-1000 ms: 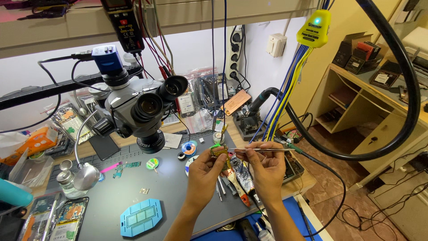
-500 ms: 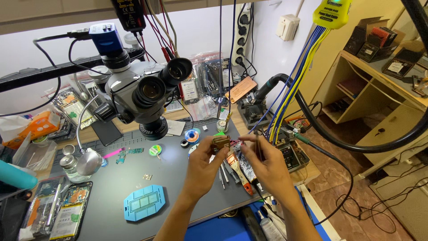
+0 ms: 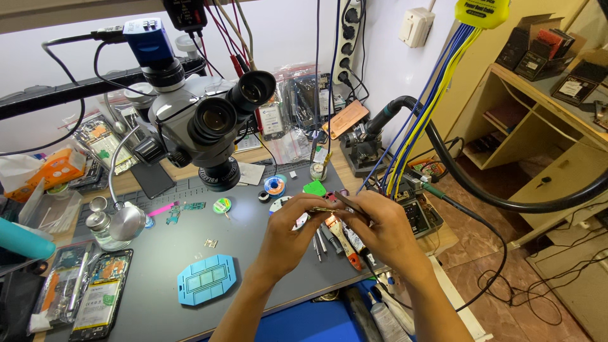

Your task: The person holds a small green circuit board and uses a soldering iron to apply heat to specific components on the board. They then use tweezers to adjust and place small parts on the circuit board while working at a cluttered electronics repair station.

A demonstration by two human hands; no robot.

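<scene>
Holding a small thin brass-coloured part (image 3: 322, 209) between them, the left hand (image 3: 292, 231) and the right hand (image 3: 380, 229) are seen raised above the dark grey surface (image 3: 152, 253). The fingers of the left hand are pinched together on one end of the part, and the fingers of the right hand are closed on a slim pair of tweezers (image 3: 347, 201), whose tips meet the part at its other end. What kind of part it is cannot be told, as it is too small.

Just beneath the 2 hands, a brush with an orange handle (image 3: 345, 244) and several thin metal tools (image 3: 318, 242) are laid on the surface. Beyond the left hand, a small green square piece (image 3: 314, 188) and a round spool (image 3: 274, 185) are placed near each other. Well to the left of the left hand, a blue stencil plate (image 3: 207, 279) is set flat, and farther left an opened phone (image 3: 101, 296) is laid face down. Above and to the left of both hands, a grey stereo microscope (image 3: 202, 120) is mounted on an arm. To the right of the right hand, a bundle of blue and yellow cables (image 3: 421, 120) is hung down to a small board (image 3: 418, 212).
</scene>
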